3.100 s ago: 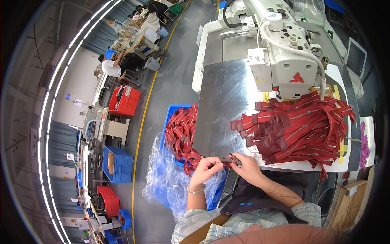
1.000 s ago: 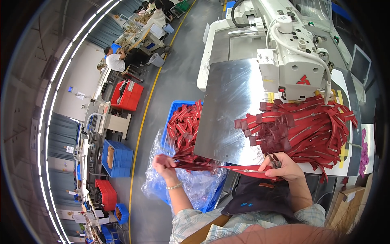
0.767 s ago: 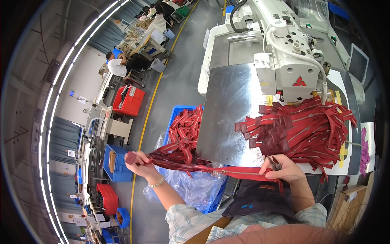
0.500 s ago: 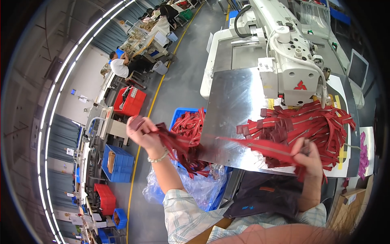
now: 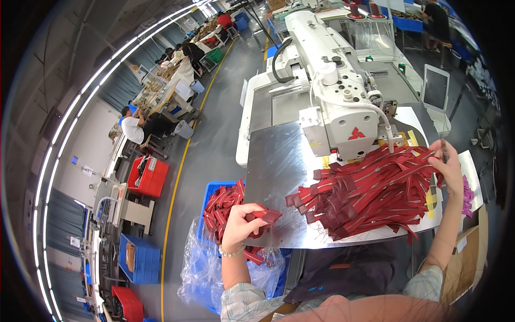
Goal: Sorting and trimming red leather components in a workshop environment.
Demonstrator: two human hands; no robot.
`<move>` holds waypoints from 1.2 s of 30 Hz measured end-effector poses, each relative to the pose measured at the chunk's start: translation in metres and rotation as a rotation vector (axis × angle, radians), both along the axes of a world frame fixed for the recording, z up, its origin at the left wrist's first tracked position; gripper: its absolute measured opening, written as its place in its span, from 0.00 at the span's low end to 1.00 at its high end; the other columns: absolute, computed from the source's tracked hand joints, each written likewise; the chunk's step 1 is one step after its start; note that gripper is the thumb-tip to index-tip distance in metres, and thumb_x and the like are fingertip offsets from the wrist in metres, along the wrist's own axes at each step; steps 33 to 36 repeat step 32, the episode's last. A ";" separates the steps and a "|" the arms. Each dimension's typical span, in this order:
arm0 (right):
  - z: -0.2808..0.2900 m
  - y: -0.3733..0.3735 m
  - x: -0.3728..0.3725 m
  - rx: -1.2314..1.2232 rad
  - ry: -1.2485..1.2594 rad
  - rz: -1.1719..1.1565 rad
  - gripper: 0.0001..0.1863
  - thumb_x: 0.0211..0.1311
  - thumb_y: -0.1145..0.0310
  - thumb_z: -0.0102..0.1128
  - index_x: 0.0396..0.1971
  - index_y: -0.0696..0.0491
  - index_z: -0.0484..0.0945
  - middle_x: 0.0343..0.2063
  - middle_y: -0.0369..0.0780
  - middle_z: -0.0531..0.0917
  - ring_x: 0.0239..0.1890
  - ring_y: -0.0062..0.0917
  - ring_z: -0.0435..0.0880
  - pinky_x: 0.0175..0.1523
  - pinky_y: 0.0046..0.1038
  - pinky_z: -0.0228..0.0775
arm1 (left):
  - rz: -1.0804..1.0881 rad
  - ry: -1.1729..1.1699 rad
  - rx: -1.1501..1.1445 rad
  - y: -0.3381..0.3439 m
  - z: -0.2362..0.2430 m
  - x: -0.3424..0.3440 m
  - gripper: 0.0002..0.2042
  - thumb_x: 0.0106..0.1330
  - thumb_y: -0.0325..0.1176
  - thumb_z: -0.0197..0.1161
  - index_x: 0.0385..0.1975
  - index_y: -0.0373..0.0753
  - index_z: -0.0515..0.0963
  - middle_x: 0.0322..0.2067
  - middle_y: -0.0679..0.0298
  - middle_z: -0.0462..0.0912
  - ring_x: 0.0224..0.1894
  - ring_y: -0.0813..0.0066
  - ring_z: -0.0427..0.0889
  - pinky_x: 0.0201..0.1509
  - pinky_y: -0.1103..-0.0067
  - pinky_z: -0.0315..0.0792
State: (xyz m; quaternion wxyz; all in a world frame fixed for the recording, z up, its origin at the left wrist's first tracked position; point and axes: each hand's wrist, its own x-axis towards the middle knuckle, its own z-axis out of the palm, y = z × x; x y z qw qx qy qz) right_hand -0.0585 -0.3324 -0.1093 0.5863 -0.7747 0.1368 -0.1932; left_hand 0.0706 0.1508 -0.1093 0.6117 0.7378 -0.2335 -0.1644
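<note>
A broad pile of red zipper strips [image 5: 370,188] lies on the metal work plate [image 5: 268,161], under the front of a white sewing machine [image 5: 343,107]. Left of the plate's edge, my left hand [image 5: 242,222] is closed round the ends of some red zippers [image 5: 271,216], which poke out between thumb and fingers. My right hand [image 5: 449,166] is at the pile's right end, its fingers pinched on a zipper strip. A thin dark object [image 5: 444,151] shows at those fingers, too small to name.
Below my left hand stands a blue crate [image 5: 214,187] with more red zippers and clear plastic film [image 5: 193,263]. A screen [image 5: 435,88] and a cardboard box [image 5: 464,257] are on the right. A seated person [image 5: 134,129] works across the aisle, near red and blue bins.
My right hand has moved right to the pile's far end, laying down the strip it stretched out. My left hand has come down beside the plate. The whole view has shifted.
</note>
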 end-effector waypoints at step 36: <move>-0.081 0.223 -0.002 1.253 0.319 0.858 0.27 0.59 0.44 0.46 0.41 0.56 0.68 0.15 0.35 0.68 0.13 0.09 0.59 0.17 0.13 0.48 | 0.107 0.070 -0.200 0.005 -0.054 -0.028 0.10 0.63 0.32 0.55 0.29 0.29 0.75 0.13 0.66 0.74 0.13 0.85 0.70 0.17 0.89 0.57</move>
